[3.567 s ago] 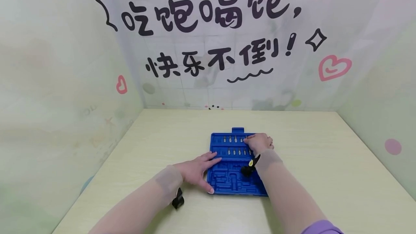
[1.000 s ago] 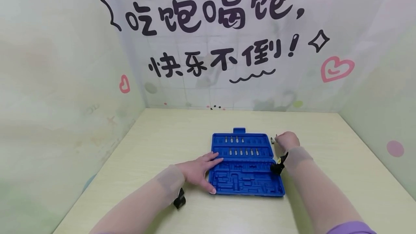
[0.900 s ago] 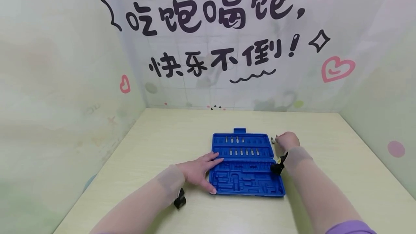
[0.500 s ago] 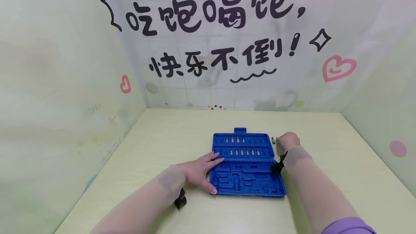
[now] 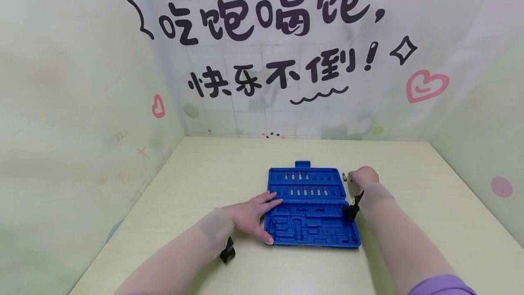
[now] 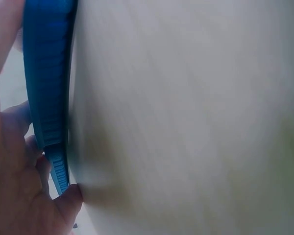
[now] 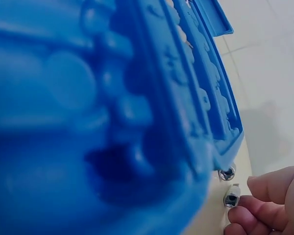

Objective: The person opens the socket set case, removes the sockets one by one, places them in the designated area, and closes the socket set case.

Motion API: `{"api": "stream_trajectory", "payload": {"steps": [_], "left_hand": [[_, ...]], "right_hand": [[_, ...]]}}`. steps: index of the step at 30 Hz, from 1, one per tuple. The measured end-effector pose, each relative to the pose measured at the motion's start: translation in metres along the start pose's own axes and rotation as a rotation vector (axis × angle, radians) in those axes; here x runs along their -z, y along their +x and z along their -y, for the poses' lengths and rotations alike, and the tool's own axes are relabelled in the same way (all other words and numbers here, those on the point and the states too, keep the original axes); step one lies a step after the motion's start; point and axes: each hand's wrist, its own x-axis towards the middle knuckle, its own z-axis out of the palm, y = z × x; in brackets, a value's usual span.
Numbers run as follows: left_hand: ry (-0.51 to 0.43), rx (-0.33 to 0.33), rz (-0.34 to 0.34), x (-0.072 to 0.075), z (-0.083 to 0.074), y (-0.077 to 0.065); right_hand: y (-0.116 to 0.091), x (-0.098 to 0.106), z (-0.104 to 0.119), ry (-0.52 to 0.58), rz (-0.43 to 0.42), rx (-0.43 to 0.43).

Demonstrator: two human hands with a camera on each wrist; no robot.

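While our left hand (image 5: 249, 216) steadies a blue case (image 5: 327, 238) on the bench (image 5: 172, 195), fingers spread at its left edge, our right hand (image 5: 364, 177) curls near two metal bits (image 5: 345, 177) just off the case's right side. The nearer bit (image 7: 231, 197) sits at our fingertips; whether we pinch it or merely touch it, we cannot tell. Four bits (image 5: 300, 175) fill part of the unfolded case's upper row, six bits (image 5: 304, 191) part of the lower.

Rolling looks to us the likeliest trouble: a knuckle brushing either loose bit could send it under the case's edge or against its neighbor. Too firm a push from the left could slide the case into the pair. The black camera (image 5: 350, 211) on our right wrist hangs over the case's right side and could snag its raised rim if that arm swings left too low.

Room is tightest in the strip between the case and our right hand. Beyond that hand, bare bench stretches to the side wall (image 5: 471, 149); past the latch tab (image 5: 303, 164), more runs back to the rear wall (image 5: 245, 122).
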Motion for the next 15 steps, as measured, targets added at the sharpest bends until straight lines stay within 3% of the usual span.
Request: {"api": "stream_trajectory", "payload": {"steps": [8,15], "left_hand": [[-0.004,-0.012,0.007,0.001,0.0,0.0],[-0.001,-0.01,0.0,0.0,-0.001,-0.001]], "right_hand": [[-0.001,0.006,0.006,0.015,0.019,0.034],[-0.011,-0.002,0.03,0.186,0.024,0.065]]}}
